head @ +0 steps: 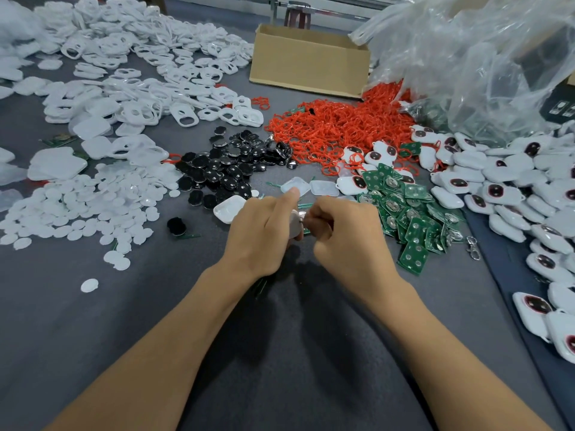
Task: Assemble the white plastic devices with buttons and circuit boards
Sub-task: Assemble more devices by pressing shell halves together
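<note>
Head view: left hand [264,231] grips a white shell [295,227] held between the two hands. Right hand [345,241], fingers curled, pinches a small part [304,216] against the shell's edge; what the part is stays hidden. Circuit boards [404,213] lie just right of the right hand, black buttons [227,169] beyond the left. Risk: the part may seat crooked or slip, since the fingers cover the joint.

grey table [77,353]: white shells [124,73], white discs [77,206], black buttons [230,163], red rings [336,126], green circuit boards [404,213], assembled devices [497,188], cardboard box [308,63].

two bare forearms; bare left hand [264,234] and bare right hand [348,244].
</note>
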Demonstrator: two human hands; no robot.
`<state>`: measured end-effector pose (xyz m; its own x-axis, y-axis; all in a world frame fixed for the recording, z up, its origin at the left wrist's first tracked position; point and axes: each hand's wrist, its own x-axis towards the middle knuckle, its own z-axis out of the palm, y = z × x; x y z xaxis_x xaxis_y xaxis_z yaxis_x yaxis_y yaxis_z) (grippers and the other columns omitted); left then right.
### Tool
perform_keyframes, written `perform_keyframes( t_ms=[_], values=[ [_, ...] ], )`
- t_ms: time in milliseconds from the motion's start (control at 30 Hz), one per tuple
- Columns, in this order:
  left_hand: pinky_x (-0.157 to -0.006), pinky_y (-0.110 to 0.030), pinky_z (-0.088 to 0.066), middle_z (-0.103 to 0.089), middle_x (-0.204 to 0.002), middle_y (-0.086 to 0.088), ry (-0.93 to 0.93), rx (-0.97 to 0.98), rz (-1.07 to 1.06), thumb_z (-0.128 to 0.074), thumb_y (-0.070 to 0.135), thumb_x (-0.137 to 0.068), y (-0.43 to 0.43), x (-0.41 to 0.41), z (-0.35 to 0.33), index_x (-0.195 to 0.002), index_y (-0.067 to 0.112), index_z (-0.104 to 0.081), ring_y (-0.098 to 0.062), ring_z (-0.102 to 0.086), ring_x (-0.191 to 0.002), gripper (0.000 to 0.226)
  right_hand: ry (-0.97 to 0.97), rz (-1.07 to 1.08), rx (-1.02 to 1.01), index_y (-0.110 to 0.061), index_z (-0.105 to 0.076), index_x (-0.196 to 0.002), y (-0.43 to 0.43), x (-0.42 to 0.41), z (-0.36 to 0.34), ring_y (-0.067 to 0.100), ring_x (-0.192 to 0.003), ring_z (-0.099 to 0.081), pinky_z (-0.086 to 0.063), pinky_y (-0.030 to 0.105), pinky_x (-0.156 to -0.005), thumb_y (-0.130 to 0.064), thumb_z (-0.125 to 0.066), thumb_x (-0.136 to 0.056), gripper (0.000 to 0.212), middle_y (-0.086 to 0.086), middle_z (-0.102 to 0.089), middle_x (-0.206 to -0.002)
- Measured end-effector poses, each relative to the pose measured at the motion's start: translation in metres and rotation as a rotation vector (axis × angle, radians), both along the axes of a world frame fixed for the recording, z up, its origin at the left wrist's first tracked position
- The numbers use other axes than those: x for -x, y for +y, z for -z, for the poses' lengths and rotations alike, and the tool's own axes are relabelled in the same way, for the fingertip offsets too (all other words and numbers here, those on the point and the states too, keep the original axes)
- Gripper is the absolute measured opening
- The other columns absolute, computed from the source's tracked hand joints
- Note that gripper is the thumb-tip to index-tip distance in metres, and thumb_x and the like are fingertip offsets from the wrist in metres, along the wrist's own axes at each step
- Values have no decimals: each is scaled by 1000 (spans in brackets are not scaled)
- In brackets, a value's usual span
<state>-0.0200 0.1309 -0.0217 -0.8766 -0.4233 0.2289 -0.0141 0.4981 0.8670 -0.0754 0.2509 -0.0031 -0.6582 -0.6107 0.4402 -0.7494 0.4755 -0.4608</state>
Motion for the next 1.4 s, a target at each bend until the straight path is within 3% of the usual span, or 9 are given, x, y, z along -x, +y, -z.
perform_keyframes(
  t_ms=[200, 500, 633, 767, 933, 1100, 1200, 1267, 1400],
  values=[
    [-60, -43, -37, -52, -56, -7, 13, 314, -74, -33, 35, -91, 6, -3, -1, -53, 18, -38, -31, -48, -64, 42, -96, 67, 3, -16, -61, -62, 0, 1, -2, 18, -54, -38, -41, 32, -57, 1, -58, -72, 20, -11, -45, -48],
    [-57, -40, -33, -64, -69, -13, 71, 603, -96, -26, 39, -94, 10, -5, 4, -73, 16, -58, -36, -57, -69, 45, -439, 81, 23, -5, -68, -65, -1, 12, 0, 11, -50, -35, -31, 25, -51, -6, -64, -81, 17, 8, -51, -54],
    [-57, -38, -31, -64, -69, -13, 74, 577, -134, -25, 40, -94, 11, -5, 3, -72, 16, -61, -35, -57, -69, 49, -419, 76, 35, -5, -66, -64, -1, 11, 2, 9, -50, -36, -32, 26, -51, -5, -64, -81, 18, 17, -56, -57],
    [-59, -37, -29, -65, -71, -14, 32, 486, -183, -33, 37, -101, 9, -6, 4, -69, 13, -63, -35, -56, -72, 50, -151, 31, 38, -23, -47, -54, -5, -2, 1, 10, -49, -39, -26, 18, -49, 3, -55, -70, 31, -12, -40, -46],
    [-62, -42, -35, -67, -70, -10, 26, 403, -162, -23, 45, -91, 4, -8, 0, -64, 12, -64, -30, -56, -69, 59, 33, -72, 31, -6, -56, -64, -4, -4, 4, 28, -58, -46, -30, 34, -53, -6, -46, -66, 10, 8, -55, -60],
    [-57, -43, -31, -41, -47, -2, 69, 148, -77, -39, 35, -85, 2, -7, -5, -47, 18, -35, -24, -40, -55, 42, -3, -72, 162, -8, -63, -69, -5, -6, 9, 15, -57, -49, -37, 27, -54, -2, -50, -68, 14, -1, -59, -63],
    [-58, -43, -37, -51, -59, -8, 91, -3, 27, -51, 28, -71, 3, -6, -8, -74, 13, -52, -24, -41, -58, 15, -105, 47, 278, -16, -65, -68, -7, 1, 7, 12, -54, -48, -36, 22, -53, -4, -58, -72, 14, -8, -55, -54],
    [-62, -36, -41, -59, -77, -6, 55, 31, 78, -59, 24, -67, 1, -5, -6, -95, 15, -47, -21, -50, -67, 32, -128, 61, 252, -15, -64, -66, -5, 8, 6, 16, -55, -49, -38, 26, -54, -1, -64, -75, 17, -5, -57, -54],
    [-64, -31, -41, -57, -84, 2, 31, 163, 60, -70, 2, -70, -5, 0, 1, -96, 16, -45, -18, -52, -74, 38, -168, 51, 191, -14, -67, -69, 2, 15, 8, 15, -56, -51, -39, 25, -56, 1, -65, -78, 17, -4, -59, -57]
  ],
)
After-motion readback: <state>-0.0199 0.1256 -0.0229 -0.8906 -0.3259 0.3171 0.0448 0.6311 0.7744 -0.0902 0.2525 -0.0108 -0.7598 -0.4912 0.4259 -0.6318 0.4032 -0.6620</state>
